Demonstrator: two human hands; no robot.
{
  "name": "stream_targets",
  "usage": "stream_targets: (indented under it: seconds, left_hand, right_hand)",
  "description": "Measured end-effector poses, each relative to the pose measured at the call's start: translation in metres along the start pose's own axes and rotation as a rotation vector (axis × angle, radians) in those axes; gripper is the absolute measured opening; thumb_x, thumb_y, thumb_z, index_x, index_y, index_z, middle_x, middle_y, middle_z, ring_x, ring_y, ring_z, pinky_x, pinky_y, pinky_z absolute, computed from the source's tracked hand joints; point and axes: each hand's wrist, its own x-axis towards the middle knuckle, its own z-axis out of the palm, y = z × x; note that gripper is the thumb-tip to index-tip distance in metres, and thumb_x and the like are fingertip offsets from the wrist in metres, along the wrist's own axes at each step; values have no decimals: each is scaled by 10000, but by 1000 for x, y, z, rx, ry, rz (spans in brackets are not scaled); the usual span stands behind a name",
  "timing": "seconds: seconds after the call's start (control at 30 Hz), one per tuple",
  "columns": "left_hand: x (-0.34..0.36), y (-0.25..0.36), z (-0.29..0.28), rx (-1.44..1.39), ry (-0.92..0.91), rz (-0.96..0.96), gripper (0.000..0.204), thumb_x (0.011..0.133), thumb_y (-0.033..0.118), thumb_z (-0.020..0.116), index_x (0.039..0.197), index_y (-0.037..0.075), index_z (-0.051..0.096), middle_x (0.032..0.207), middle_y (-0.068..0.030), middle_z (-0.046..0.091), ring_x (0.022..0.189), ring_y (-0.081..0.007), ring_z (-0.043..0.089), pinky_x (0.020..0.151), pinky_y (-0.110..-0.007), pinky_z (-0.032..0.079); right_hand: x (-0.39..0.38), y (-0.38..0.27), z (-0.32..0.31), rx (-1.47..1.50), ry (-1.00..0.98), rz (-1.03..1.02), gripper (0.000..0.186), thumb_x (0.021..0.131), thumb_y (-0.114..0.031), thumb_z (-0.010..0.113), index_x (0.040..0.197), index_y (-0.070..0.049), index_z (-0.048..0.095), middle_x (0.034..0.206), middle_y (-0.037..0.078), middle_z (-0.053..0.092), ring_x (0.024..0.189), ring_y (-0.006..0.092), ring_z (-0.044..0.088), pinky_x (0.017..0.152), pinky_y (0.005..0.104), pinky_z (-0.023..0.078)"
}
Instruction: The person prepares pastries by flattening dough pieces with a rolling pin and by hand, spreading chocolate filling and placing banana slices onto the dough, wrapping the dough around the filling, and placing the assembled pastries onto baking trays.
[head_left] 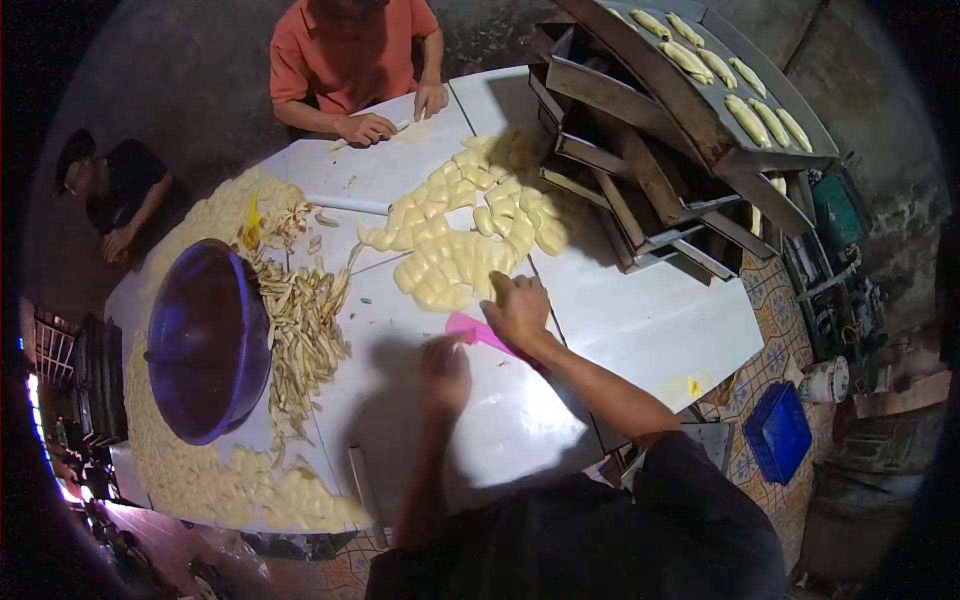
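A white table [650, 325] spread across the view, bearing a stack of metal trays [660, 88] at its far right and a purple basin [243, 295] at its left. Pale dough pieces [440, 262] lay clustered near the middle. At their near edge was the right hand [522, 312], fingers half curled — whether it gripped a piece, I could not tell. The left hand [447, 375] was blurred, its grip unclear too. A pink tool [484, 335] slanted between the hands — near the left fingertips.
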Motion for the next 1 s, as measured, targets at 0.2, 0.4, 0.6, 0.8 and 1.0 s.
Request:
stream_targets:
  seconds: [0.2, 0.4, 0.6, 0.8, 1.0]
  left_hand:
    - [43, -35, 42, -277, -135, -399, 206, 952, 103, 574, 1143, 65, 642, 1087, -128, 675, 1030, -309, 632, 877, -405, 513]
    - [77, -30, 86, -1352, -180, -1154, 339, 1062, 322, 485, 1228, 39, 569, 1117, -91, 628, 971, -197, 604, 845, -350, 528]
    - [78, -34, 97, -1581, -173, -1135, 422, 1074, 341, 454, 1311, 0, 527, 1258, -117, 629, 1130, -261, 616, 970, -388, 500]
    - [80, -33, 86, -1035, -263, -1083, 280, 1050, 205, 530, 1266, 27, 545, 1171, -84, 639, 1046, -214, 633, 895, -371, 518]
    - [69, -62, 102, -1312, -26, -1283, 368, 1085, 212, 399, 1322, -67, 432, 1124, -255, 603, 1029, -370, 634, 945, -501, 535]
  right_hand:
    - [16, 12, 16, 488, 37, 208, 229, 739, -186, 732, 851, 11, 694, 706, 155, 651, 628, 274, 606, 616, 394, 493]
    - [-11, 0, -27, 824, -50, 257, 141, 811, -84, 705, 903, 11, 657, 760, 38, 635, 768, 106, 585, 681, 280, 495]
    - [-10, -2, -24, 1346, 80, 752, 257, 914, -217, 721, 1057, -32, 614, 1025, 82, 642, 787, 111, 608, 562, 255, 474]
    - [13, 5, -9, 1356, -247, 933, 298, 968, -256, 680, 1076, 16, 621, 771, 70, 633, 487, 104, 507, 424, 238, 376]
    - [-34, -5, -54, 1041, -298, 781, 178, 946, -146, 670, 923, 27, 705, 664, 17, 596, 456, 60, 441, 390, 242, 291]
